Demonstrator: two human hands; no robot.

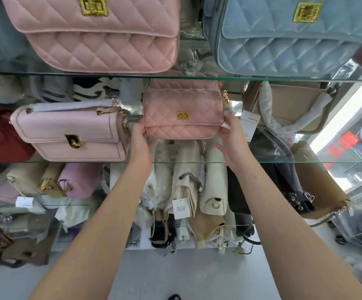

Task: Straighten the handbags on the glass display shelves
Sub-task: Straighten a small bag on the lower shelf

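Observation:
A small pink quilted handbag [183,113] with a gold clasp stands upright on the middle glass shelf [284,162]. My left hand [140,140] grips its lower left corner and my right hand [232,140] holds its lower right side. To its left on the same shelf sits a pale pink flap bag [72,133], tilted a little. On the top shelf [197,78] stand a large pink quilted bag [102,33] and a large blue quilted bag [292,35].
A beige bag [292,107] wrapped in foam sits right of the small bag, and a red bag [0,135] is at the far left. Lower shelves hold several cream, tan and black bags with chains and paper tags. Grey floor lies below.

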